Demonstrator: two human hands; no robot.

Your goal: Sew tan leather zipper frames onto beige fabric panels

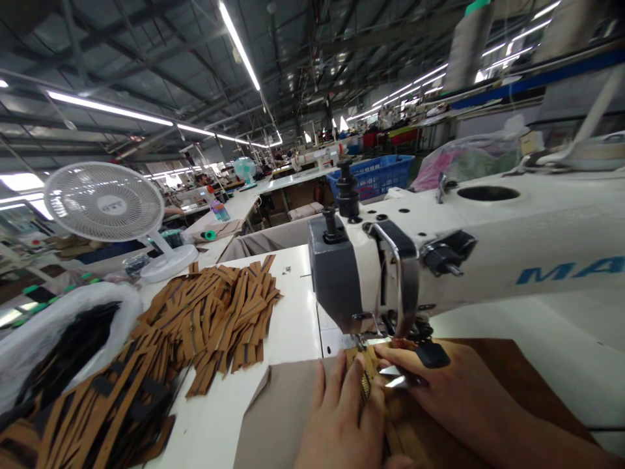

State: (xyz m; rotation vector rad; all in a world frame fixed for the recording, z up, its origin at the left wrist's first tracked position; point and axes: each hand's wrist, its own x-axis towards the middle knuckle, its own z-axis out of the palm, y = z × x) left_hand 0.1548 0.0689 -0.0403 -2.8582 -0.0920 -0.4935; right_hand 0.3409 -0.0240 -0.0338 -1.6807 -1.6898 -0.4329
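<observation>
Under the needle area of a white sewing machine [361,273] lies brown fabric [508,371] with a zipper [365,385] along it. My left hand [344,417] rests flat on the fabric and zipper, fingers apart and pointing at the presser foot. On the right, my right hand [444,384] is curled round small metal scissors [398,378], whose blades stick out toward the zipper. Its index fingertip touches the fabric close to the foot. A grey-beige cloth [280,407] spreads beneath and left of my left hand.
Many brown zipper strips [209,319] are heaped on the white table left of the machine. Behind them stands a white fan [110,202]. A white bag [124,299] with black material is at the left. A blue basket [385,176] sits beyond the machine.
</observation>
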